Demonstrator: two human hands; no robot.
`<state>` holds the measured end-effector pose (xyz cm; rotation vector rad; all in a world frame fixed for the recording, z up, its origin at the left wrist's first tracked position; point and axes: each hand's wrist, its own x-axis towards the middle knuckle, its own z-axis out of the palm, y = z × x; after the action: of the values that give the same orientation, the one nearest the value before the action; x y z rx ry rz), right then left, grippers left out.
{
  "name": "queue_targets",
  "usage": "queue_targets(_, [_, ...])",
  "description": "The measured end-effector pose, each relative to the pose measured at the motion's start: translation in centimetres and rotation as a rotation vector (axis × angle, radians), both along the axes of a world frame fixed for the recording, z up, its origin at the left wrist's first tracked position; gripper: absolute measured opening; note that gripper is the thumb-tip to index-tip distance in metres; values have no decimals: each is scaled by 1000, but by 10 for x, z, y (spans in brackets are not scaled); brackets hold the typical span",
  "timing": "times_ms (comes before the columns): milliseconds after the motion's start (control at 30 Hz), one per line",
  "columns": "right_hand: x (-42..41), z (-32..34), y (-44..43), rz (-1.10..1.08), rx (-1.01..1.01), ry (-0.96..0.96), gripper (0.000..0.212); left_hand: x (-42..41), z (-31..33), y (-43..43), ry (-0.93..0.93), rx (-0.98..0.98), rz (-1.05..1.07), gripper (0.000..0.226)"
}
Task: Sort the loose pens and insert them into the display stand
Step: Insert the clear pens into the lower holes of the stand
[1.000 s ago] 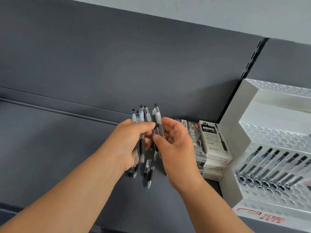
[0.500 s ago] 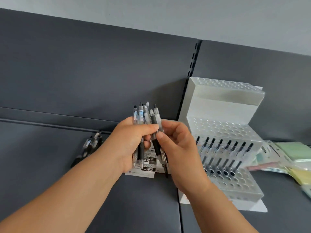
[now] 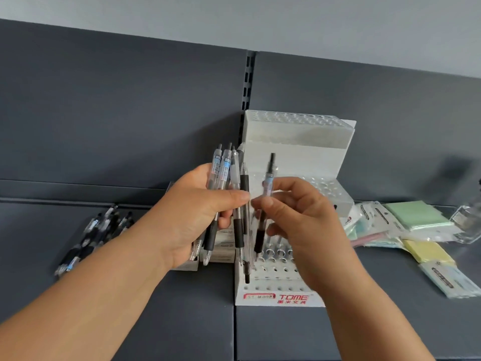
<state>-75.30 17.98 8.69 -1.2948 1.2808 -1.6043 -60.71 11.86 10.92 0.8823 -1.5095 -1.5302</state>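
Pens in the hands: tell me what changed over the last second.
The right hand has drawn one pen out of the bundle and pinches it apart, upright, in front of the display stand. The left hand still grips the bundle. The view has swung right, bringing the stand to the middle.

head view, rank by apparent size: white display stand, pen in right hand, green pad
1. white display stand
2 or 3. pen in the right hand and green pad: unsure; the pen looks longer but thinner, and nearer the camera
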Motion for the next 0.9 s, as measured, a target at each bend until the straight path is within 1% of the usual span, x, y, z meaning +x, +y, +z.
queue_targets(67, [-16,5,7,-72,-26,-32,3,-4,0,1,4,7,-4,22])
queue_targets(233, [-57,4,18,-280,-86,14,17,-16,-4,3,-10,14,1,20])
queue_targets(367, [-78,-8,18,-424,-82,113,18,-27,-5,6,-22,8,6,22])
queue_targets(533, [-92,-18,21,-477,-61,205,17,-39,-6,9,-27,6,24,22])
queue_targets(700, [-107,-18,30,-533,-85,242,18,-50,-8,13,-30,3,44,21])
queue_targets(800, [-113,-25,31,-520,-59,249,19,-57,-9,16,-31,-2,62,24])
queue_targets(900, [-118,-39,27,-482,10,253,17,-62,-11,20,-38,-6,80,24])
